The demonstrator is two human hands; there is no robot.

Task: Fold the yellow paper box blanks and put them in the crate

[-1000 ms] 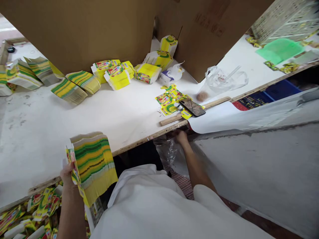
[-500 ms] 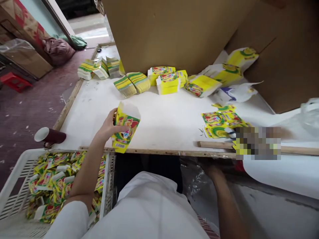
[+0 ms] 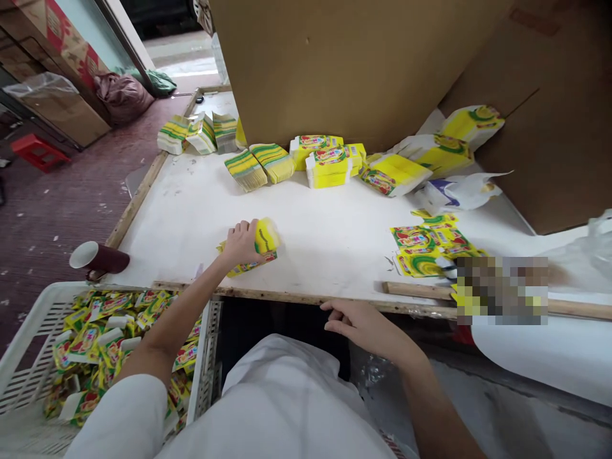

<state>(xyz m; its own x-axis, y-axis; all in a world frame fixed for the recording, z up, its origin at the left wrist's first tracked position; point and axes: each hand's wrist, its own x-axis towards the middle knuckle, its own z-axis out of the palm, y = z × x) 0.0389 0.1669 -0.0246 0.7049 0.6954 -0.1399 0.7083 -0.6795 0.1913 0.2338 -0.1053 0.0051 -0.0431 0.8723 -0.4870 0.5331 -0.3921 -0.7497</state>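
Note:
My left hand (image 3: 242, 242) is wrapped over a yellow and green carton (image 3: 266, 237), which lies tilted low over the white table near its front edge; motion blurs the carton's right end. My right hand (image 3: 351, 322) hangs at the table's front edge with its fingers apart, holding nothing. Flat printed cartons (image 3: 423, 242) lie on the table to the right. Along the back stand bundles of folded cartons (image 3: 258, 167) and yellow boxes (image 3: 327, 167).
A white basket (image 3: 209, 357) full of small cartons stands at the lower left. A dark red mug (image 3: 108, 259) lies at the table's left corner. Large cardboard boxes (image 3: 354, 70) rise behind. A wooden strip (image 3: 415, 291) runs along the front right edge.
My left hand has turned the carton from upright to lying and moved it slightly right. My right hand has come up from below to the table's front edge.

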